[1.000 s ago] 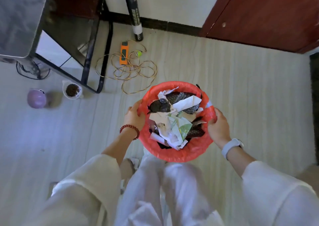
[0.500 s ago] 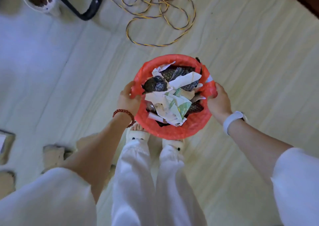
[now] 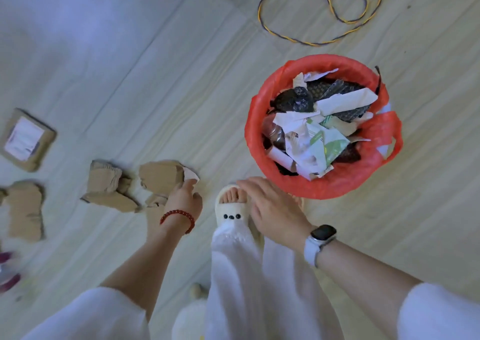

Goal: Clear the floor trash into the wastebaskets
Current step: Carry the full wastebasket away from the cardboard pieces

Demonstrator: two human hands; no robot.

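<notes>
The left hand has its grip just touching a torn cardboard piece on the floor, not yet closed, so pinch it tight and carry it to the full red wastebasket nearby, while the right hand hangs open and empty.

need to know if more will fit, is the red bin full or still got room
Nearly full. The red-lined wastebasket is heaped with torn paper and dark wrappers up to about rim level.
</notes>
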